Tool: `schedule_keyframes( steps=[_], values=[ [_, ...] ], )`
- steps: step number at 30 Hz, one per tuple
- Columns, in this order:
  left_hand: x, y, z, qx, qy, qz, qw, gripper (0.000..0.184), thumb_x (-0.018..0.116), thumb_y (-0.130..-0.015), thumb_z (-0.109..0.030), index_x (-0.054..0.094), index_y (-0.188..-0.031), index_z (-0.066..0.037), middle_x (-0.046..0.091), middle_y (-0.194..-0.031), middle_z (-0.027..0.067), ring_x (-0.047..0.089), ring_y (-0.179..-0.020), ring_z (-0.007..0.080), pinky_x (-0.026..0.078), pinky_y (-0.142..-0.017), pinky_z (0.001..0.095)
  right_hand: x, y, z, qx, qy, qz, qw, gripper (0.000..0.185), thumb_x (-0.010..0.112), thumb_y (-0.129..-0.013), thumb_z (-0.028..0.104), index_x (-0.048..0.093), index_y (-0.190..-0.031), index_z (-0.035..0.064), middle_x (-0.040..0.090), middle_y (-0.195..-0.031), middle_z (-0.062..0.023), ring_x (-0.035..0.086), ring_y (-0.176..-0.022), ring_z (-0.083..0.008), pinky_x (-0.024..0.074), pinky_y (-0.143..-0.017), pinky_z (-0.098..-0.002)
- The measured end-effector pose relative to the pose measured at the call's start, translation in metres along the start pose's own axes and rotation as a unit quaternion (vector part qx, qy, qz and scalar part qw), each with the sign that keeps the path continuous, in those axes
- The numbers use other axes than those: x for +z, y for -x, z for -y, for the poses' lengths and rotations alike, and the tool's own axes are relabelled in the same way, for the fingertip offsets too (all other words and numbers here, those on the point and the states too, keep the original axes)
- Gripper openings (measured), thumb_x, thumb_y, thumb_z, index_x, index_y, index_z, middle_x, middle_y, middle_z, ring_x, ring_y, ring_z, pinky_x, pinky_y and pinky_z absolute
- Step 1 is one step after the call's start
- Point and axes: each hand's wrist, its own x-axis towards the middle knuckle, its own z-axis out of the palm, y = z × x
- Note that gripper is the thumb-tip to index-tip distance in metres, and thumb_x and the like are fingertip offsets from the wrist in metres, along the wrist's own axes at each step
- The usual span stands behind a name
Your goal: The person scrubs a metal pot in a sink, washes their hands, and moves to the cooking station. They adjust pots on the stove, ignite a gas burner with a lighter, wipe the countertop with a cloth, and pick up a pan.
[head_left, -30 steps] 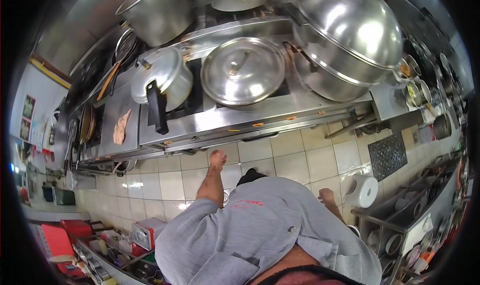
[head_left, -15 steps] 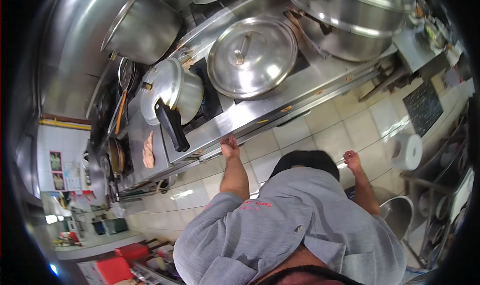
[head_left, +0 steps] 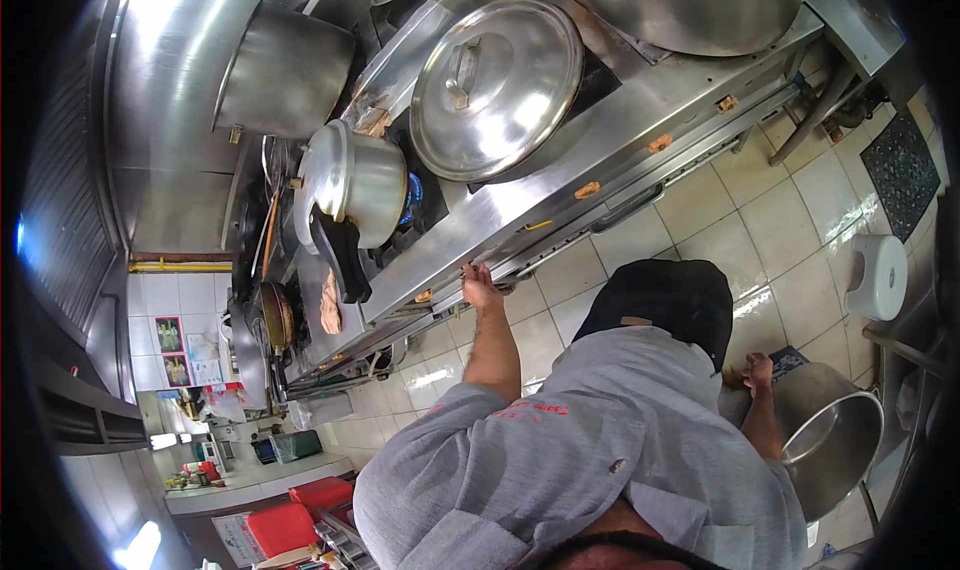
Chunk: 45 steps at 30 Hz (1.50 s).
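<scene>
My left hand [head_left: 482, 286] is at the front edge of the steel stove [head_left: 500, 215], fingers bent in against the row of knobs. Whatever they pinch is hidden. Just beyond it stands a pressure cooker [head_left: 375, 190] with a black handle [head_left: 340, 255] pointing toward me; a blue flame [head_left: 412, 198] burns beside its base. Low at my right side hangs my right hand [head_left: 759, 372], its fingers loosely bent, with no held thing that I can make out. It is nearest to a large steel pot [head_left: 835, 425].
A big round lid [head_left: 500, 90] lies on the stove, with a wide steel pot [head_left: 715, 10] farther right. A tall pot [head_left: 285, 70] stands at the back left. Orange knobs [head_left: 587, 190] line the front. A white stool [head_left: 876, 277] stands on the tiled floor [head_left: 720, 215].
My view has shifted, bringing more floor and left wall into sight. My left hand stays at the stove front. My right hand has dropped lower, closer to the large pot.
</scene>
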Motion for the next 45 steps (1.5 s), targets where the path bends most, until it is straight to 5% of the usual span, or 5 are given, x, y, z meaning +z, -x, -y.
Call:
schedule_keyframes(
  steps=[14, 25, 37, 39, 45],
  values=[
    [-0.009, -0.009, -0.007, -0.081, 0.100, 0.024, 0.991, 0.025, 0.048, -0.086, -0.021, 0.048, -0.099, 0.000, 0.054, -0.091, 0.0107, 0.056, -0.077, 0.0201, 0.050, -0.069, 0.0279, -0.010, -0.019, 0.022, -0.224, 0.079, 0.154, 0.959, 0.032, 0.049, -0.080, 0.041, 0.051, -0.088, 0.0107, 0.047, -0.064, 0.0002, 0.047, -0.048, -0.0112, 0.0341, -0.037, -0.0239],
    [-0.126, 0.054, 0.007, -0.041, -0.294, 0.191, 0.936, 0.054, 0.054, -0.078, -0.045, 0.046, -0.107, 0.000, 0.058, -0.076, 0.0123, 0.057, -0.068, 0.0164, 0.045, -0.055, 0.0330, 0.039, 0.027, 0.125, -0.171, 0.287, 0.130, 0.933, 0.013, 0.043, -0.078, 0.010, 0.051, -0.070, 0.0030, 0.049, -0.057, -0.0059, 0.046, -0.041, -0.0176, 0.0350, -0.033, -0.0333],
    [-0.463, 0.110, -0.214, 0.201, -0.410, -0.303, 0.836, 0.027, 0.051, -0.072, -0.022, 0.049, -0.062, 0.003, 0.050, -0.061, 0.0232, 0.051, -0.059, 0.0367, 0.039, -0.054, 0.0426, 0.544, 0.182, 0.065, -0.690, 0.614, 0.369, 0.103, 0.024, 0.047, -0.076, 0.018, 0.049, -0.061, -0.0012, 0.052, -0.065, -0.0225, 0.049, -0.057, -0.0356, 0.0381, -0.054, -0.0438],
    [-0.496, 0.117, -0.261, 0.219, -0.387, -0.392, 0.805, 0.022, 0.051, -0.069, -0.018, 0.047, -0.060, 0.001, 0.049, -0.058, 0.0211, 0.050, -0.055, 0.0335, 0.038, -0.050, 0.0417, 0.623, 0.216, 0.021, -0.432, 0.594, 0.466, 0.494, 0.009, 0.053, -0.067, 0.004, 0.046, -0.063, 0.0002, 0.043, -0.055, -0.0091, 0.047, -0.052, -0.0200, 0.0394, -0.050, -0.0355],
    [-0.597, 0.170, -0.412, 0.318, -0.420, -0.537, 0.659, 0.016, 0.056, -0.066, -0.005, 0.049, -0.081, -0.002, 0.052, -0.074, 0.0109, 0.050, -0.062, 0.0201, 0.042, -0.057, 0.0310, 0.723, 0.346, -0.101, -0.308, 0.697, 0.514, 0.395, 0.033, 0.057, -0.067, -0.003, 0.043, -0.095, 0.0063, 0.042, -0.060, -0.0032, 0.047, -0.054, -0.0137, 0.0368, -0.040, -0.0279]
  ],
)
